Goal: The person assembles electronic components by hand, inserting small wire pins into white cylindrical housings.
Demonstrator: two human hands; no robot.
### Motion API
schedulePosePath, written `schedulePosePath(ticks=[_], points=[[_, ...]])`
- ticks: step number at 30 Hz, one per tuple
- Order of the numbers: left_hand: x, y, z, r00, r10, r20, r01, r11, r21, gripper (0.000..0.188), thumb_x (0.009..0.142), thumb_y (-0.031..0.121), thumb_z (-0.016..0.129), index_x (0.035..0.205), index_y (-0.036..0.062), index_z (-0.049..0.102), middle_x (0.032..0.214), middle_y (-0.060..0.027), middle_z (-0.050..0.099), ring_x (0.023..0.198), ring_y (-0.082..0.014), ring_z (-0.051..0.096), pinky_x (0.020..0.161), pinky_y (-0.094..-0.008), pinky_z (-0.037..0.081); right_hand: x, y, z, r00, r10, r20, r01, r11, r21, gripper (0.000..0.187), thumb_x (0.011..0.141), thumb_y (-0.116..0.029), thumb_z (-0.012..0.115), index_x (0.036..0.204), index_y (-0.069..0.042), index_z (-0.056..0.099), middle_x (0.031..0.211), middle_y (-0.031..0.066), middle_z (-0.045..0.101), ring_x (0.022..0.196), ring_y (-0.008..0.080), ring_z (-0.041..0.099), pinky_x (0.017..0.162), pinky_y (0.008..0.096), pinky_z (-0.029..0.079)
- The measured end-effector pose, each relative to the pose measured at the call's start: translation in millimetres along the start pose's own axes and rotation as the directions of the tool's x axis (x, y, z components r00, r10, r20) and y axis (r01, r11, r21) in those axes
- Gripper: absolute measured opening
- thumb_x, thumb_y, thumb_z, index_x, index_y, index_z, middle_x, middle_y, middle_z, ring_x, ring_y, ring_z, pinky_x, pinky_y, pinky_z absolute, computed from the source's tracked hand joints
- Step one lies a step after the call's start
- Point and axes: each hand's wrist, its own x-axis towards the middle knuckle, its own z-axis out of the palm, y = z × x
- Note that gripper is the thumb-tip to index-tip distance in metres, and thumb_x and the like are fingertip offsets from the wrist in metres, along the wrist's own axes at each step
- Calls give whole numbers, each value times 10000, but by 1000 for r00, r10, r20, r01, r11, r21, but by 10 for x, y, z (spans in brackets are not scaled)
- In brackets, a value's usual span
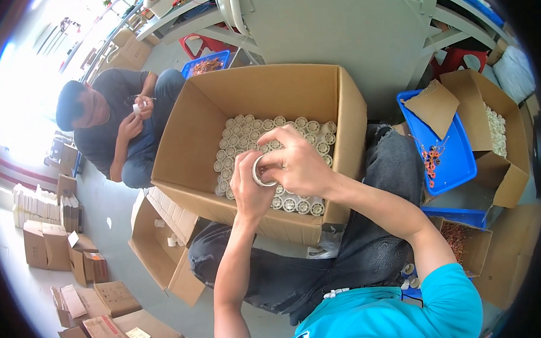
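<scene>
My left hand point(251, 184) is closed around a white, hollow cylindrical part point(259, 173), its round mouth turned toward my right hand. The bent fingers of my right hand point(301, 164) reach into that opening, pinched together. What they grip inside, if anything, is hidden. Both hands are over a large open cardboard box point(262, 89) standing before my crossed legs. Many white round parts point(236, 136) of a similar look stand in close rows on the bottom of the box. My hands cover some of the rows.
At the left, a co-worker point(119, 114) sits low, holding a small white part. A smaller open carton point(166, 247) with a few white pieces lies left of my knee. On the right are a blue tray point(461, 156) with orange-red wired pieces and a carton point(509, 175) of white pieces.
</scene>
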Motion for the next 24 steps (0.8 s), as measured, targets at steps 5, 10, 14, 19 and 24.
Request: schedulePosePath(ticks=[5, 10, 14, 19, 24], points=[[8, -20, 15, 999, -32, 26, 34, 996, -79, 520, 652, -53, 761, 1107, 44, 529, 1018, -156, 602, 821, -320, 643, 642, -351, 546, -29, -35, -8, 998, 61, 16, -61, 998, -27, 165, 695, -94, 763, 859, -79, 771, 1130, 104, 633, 1109, 281, 539, 946, 413, 465], [2, -34, 40, 998, -61, 15, 62, 991, -115, 530, 653, -41, 772, 1111, 53, 522, 1006, -150, 607, 836, -309, 645, 686, -369, 539, -13, -34, -68, 994, 79, 70, -79, 997, -4, 156, 718, -106, 751, 868, -67, 770, 1142, 92, 641, 1101, 286, 549, 945, 415, 466], [14, -9, 56, 999, -41, 23, 43, 992, -118, 537, 649, -35, 778, 1112, 57, 521, 1002, -145, 609, 844, -305, 647, 695, -369, 538, -29, 45, -25, 994, 93, 60, -94, 995, 12, 154, 737, -91, 732, 885, -67, 769, 1143, 88, 644, 1093, 284, 555, 937, 410, 471], [-36, -53, 67, 996, -63, 59, 68, 995, -77, 538, 660, -19, 774, 1124, 66, 515, 993, -136, 609, 816, -319, 652, 672, -383, 538, -52, 68, 38, 996, 84, 23, -85, 995, 53, 157, 734, -44, 705, 878, -57, 765, 1115, 94, 651, 1062, 284, 569, 912, 402, 483], [-19, -77, 13, 990, -40, 132, 49, 997, -66, 533, 658, -10, 772, 1119, 69, 516, 995, -139, 610, 781, -334, 654, 634, -398, 537, -80, 156, 85, 1000, -20, -24, 22, 997, 73, 123, 736, -60, 696, 843, -37, 754, 1080, 113, 665, 1034, 282, 595, 885, 407, 502]])
